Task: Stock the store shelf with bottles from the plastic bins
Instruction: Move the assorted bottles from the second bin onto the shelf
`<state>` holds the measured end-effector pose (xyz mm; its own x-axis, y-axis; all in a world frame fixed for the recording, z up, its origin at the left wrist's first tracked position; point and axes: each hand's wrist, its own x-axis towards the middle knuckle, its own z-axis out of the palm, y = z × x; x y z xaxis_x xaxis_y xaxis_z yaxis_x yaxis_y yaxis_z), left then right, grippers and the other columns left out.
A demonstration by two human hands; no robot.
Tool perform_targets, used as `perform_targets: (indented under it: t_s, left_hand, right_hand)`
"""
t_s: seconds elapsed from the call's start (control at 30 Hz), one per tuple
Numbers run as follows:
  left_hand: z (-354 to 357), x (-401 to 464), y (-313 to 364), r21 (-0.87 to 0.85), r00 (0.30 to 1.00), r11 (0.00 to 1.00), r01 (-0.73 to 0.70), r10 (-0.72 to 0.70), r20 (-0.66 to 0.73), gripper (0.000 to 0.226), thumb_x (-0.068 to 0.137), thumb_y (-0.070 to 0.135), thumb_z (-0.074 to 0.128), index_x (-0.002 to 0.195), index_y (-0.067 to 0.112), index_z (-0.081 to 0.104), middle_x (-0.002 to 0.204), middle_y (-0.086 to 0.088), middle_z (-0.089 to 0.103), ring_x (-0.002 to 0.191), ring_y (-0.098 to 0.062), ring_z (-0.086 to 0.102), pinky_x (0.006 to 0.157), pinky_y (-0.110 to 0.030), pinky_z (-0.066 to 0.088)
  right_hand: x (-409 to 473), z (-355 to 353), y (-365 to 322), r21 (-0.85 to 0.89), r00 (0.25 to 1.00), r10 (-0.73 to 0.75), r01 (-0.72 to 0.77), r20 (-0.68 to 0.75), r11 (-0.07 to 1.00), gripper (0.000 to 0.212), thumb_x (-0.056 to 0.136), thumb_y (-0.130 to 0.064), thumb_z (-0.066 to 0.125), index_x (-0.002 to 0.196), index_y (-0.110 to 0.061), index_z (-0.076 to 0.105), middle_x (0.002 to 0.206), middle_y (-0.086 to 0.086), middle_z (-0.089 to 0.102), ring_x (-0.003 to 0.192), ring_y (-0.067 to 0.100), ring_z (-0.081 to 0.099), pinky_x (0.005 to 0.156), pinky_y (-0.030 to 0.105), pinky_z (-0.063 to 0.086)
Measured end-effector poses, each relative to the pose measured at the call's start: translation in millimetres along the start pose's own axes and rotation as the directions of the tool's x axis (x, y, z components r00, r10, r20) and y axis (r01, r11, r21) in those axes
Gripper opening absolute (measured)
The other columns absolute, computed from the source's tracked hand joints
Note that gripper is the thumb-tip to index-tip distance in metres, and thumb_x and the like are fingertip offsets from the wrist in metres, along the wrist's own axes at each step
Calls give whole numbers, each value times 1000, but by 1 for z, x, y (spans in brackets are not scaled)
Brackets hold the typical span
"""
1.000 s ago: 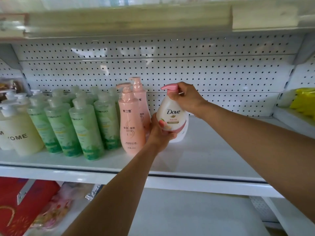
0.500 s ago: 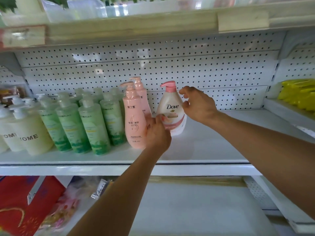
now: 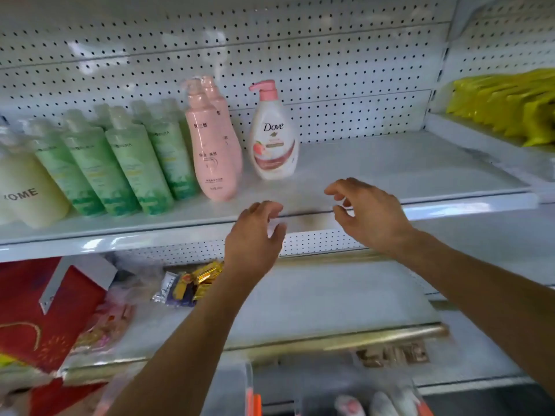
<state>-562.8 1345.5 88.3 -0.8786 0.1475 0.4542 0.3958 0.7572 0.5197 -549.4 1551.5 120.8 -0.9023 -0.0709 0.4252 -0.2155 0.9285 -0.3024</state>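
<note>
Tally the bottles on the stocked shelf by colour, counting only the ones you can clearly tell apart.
Green bottles: 4 in front (blurred ones behind not counted)
Pink bottles: 2
White Dove bottle: 1
Cream bottle: 1, cut by the frame edge
Total: 8 clearly countable

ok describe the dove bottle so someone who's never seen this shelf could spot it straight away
On the white pegboard-backed shelf, follow the row of bottles rightward past the green bottles and the two pink bottles. The Dove bottle stands upright last in line, with bare shelf to its right. It alone is white and rounded, with a pink pump and a peach picture.
</note>
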Motion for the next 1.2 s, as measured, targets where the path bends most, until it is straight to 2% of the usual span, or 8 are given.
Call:
perform_targets:
  t_s: [0.2,0.43,0.63,0.73,0.83,0.93,1.1,1.2]
  left_hand:
    - [35,-59,4,-4,993,998,63,-62,103,25,91,30,61,116,29,60,109,16,62,94,-3,58,77,-26,49]
    - [104,-112,-11,1,926,967,255,-245,286,20,91,33,60,112,34,59,105,20,63,90,1,60,78,-24,50]
    - [188,-179,-48,2,804,912,411,-363,471,19,89,23,61,107,24,65,103,9,69,95,-9,64,85,-24,49]
    - [234,-209,-71,22,717,873,488,-415,560,19,88,22,64,107,22,66,96,11,67,88,-8,66,79,-18,48]
    - [282,-233,-91,38,616,839,543,-429,661,19,89,24,64,108,19,64,99,6,68,89,-10,65,85,-26,52]
    - [330,-250,-111,89,536,840,536,-419,733,23,91,26,63,114,20,62,105,6,67,93,-8,63,89,-27,51]
    - [409,-267,-146,174,488,869,464,-415,768,22,91,23,59,112,18,63,107,6,66,99,-12,60,77,-18,37]
    - [449,-276,-166,230,446,878,419,-420,790,25,93,28,55,115,19,62,118,1,65,108,-18,60,87,-26,43]
  right_hand:
    - [-70,33,32,22,994,25,-27,111,999,29,90,-20,56,117,-29,59,108,-12,63,98,11,62,74,29,47]
    - [-123,91,75,31,916,107,-128,386,991,27,95,-27,51,120,-34,56,111,-16,61,97,6,60,79,27,46]
    - [-178,172,121,10,797,185,-233,575,972,28,92,-22,49,117,-31,58,118,-12,63,106,15,60,82,29,47]
    - [-213,221,148,-32,734,219,-260,643,965,30,93,-22,47,121,-27,58,122,-7,63,112,18,59,84,30,47]
    - [-245,269,174,-17,664,244,-329,707,944,25,93,-27,51,117,-25,60,116,-7,66,106,16,61,83,30,48]
    - [-273,315,196,-41,625,261,-343,736,938,21,93,-26,53,113,-26,62,109,-6,67,99,15,63,72,23,40]
    - [-305,391,224,-67,580,248,-316,776,947,32,90,-16,56,122,-19,57,120,1,63,109,19,60,81,24,43]
    - [-314,432,231,-98,549,238,-273,801,957,40,91,-12,57,130,-13,51,124,7,57,113,24,57,89,33,49]
